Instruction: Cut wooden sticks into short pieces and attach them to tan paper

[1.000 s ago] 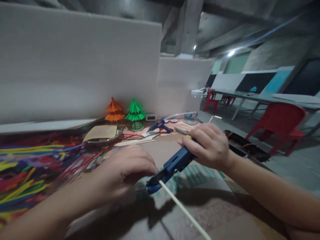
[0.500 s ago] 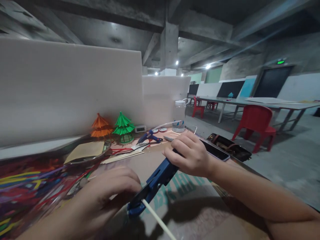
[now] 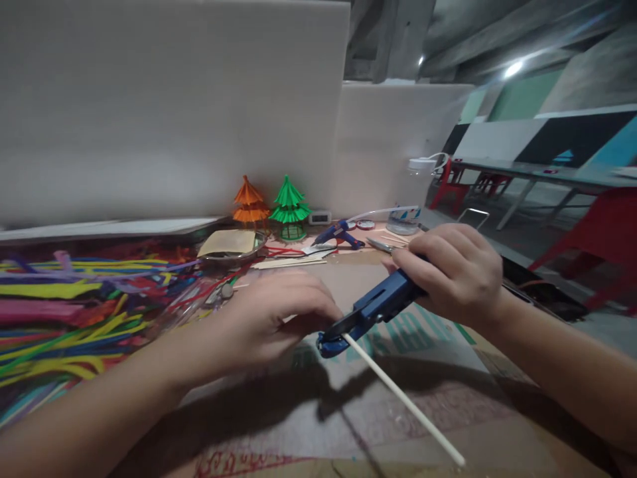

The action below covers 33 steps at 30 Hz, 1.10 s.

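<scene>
so, the relation that matters: the pale stick (image 3: 405,398) sits in the mouth of the blue cutter (image 3: 385,299), just to the right of your left hand (image 3: 283,315). its long axis slants from the cutter's mouth down toward you and off to the right, near end free; its shadow falls apart from it, so that length looks to be off the cardboard (image 3: 358,279). the cutter's own axis runs across that, handle up and right, mouth down and left, so the two meet at a steep angle.

your left hand is the nearer to the mouth, fingers curled in beside it; the tips are hidden behind the tool, so you cannot tell from this view whether they pinch the stick's far end. your right hand (image 3: 450,272) is wrapped firmly round the cutter's handle, well apart from the stick's free end.

writing: large green characters (image 3: 401,338) printed on the cardboard, partly covered by the cutter and too blurred to read. red lettering (image 3: 249,461) along the near edge, likewise illegible. the bottle (image 3: 418,192) at the back of the bench carries blue marks low down, no brand readable. the small display (image 3: 320,218) shows no legible digits.
</scene>
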Tool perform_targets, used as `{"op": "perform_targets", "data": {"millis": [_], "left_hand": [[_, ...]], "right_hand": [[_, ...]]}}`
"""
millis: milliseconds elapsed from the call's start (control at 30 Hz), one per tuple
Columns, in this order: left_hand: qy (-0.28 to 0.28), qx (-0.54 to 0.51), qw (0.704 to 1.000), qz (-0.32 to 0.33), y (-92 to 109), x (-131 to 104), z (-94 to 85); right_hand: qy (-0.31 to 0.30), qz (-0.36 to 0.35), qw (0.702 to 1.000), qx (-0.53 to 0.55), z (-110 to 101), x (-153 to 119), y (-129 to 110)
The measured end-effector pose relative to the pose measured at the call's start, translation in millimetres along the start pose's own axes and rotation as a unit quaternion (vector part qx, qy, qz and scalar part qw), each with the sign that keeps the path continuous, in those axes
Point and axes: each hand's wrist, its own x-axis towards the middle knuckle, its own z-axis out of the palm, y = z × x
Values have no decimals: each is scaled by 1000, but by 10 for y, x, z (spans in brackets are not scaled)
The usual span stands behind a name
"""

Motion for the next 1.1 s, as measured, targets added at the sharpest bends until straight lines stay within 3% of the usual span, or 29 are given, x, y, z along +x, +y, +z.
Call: {"op": "perform_targets", "data": {"millis": [1100], "left_hand": [[-28,-24,999,10,-4,-2,-8]], "right_hand": [[31,-7,999,-9,8,-25,23]]}}
